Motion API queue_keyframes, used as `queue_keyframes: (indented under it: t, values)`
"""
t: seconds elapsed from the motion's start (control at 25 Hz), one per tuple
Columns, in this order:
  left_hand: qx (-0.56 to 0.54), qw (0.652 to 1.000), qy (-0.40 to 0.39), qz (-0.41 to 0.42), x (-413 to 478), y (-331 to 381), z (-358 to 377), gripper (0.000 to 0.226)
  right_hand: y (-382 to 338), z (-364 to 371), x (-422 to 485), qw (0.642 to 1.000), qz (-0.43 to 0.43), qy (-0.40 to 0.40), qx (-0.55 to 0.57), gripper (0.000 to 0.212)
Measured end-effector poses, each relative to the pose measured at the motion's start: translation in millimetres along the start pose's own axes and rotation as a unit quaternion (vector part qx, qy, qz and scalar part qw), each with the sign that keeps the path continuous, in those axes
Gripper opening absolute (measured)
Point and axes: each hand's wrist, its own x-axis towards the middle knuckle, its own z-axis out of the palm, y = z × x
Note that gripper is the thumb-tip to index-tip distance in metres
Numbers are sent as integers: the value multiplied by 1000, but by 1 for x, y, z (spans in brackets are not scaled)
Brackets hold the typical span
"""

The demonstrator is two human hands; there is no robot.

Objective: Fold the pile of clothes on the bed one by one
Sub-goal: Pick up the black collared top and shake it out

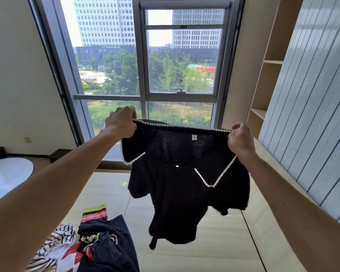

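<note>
Above the bed (214,248), a black top (186,185) with white beaded trim hung in the air, stretched between both raised hands in front of the window (143,55). Each held one end of its upper edge: the left hand (123,122) pinched the left end, the right hand (240,139) pinched the right. Lower left on the bed lay the pile of clothes (90,246), well below the hands.

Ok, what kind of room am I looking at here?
Most likely a bedroom in a high-rise flat. There is a bed with a pile of clothes on it, open shelves on the right, and a tall window looking out on towers and trees.
</note>
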Motion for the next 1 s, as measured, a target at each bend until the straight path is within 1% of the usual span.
queue_keyframes:
  t: [0.08, 0.16, 0.2, 0.28, 0.32, 0.36, 0.4, 0.44, 0.52, 0.64, 0.72, 0.8, 0.88, 0.92, 0.96, 1.0]
  values:
    - [-64, 998, 21, -20, 1, -2, 6, 24, -5, -7, 12, 1000, 17, -8, -8, 19]
    - [-172, 984, 17, -38, 4, -1, 9, 15, -6, -10, 23, 996, 72, -44, -6, 27]
    - [-261, 964, 0, -46, 5, 2, 8, 14, -6, -11, 26, 991, 111, -72, 22, 30]
    - [-441, 894, -33, -75, 1, 11, 6, 26, -8, -15, 27, 969, 166, -128, 128, 28]
    - [-501, 859, -41, -95, -3, 16, 5, 29, -9, -17, 27, 956, 183, -143, 180, 23]
    - [-536, 835, -49, -111, -8, 20, 4, 31, -12, -21, 25, 944, 193, -157, 215, 20]
    - [-555, 820, -58, -124, -11, 22, 4, 31, -12, -23, 26, 935, 196, -166, 246, 17]
    - [-562, 814, -68, -130, -13, 22, 2, 31, -13, -27, 26, 928, 194, -170, 270, 15]
    - [-551, 821, -95, -116, -17, 19, -3, 28, -15, -33, 27, 913, 177, -173, 323, 19]
    - [-519, 837, -169, -40, -21, 10, -11, 31, -23, -34, 29, 888, 151, -149, 409, 22]
    - [-520, 829, -207, -2, -22, 4, -15, 45, -26, -31, 28, 879, 150, -134, 433, 21]
    - [-545, 807, -227, 8, -23, -1, -18, 53, -25, -26, 26, 891, 171, -139, 396, 14]
    - [-569, 788, -237, -5, -24, -7, -17, 61, -23, -22, 22, 906, 199, -167, 333, 18]
    - [-562, 792, -240, -4, -24, -11, -14, 64, -21, -19, 20, 910, 211, -178, 310, 19]
    - [-547, 802, -240, 8, -23, -15, -11, 61, -20, -17, 18, 915, 212, -186, 290, 20]
    - [-527, 814, -240, 28, -21, -20, -6, 54, -18, -16, 17, 929, 197, -188, 251, 20]
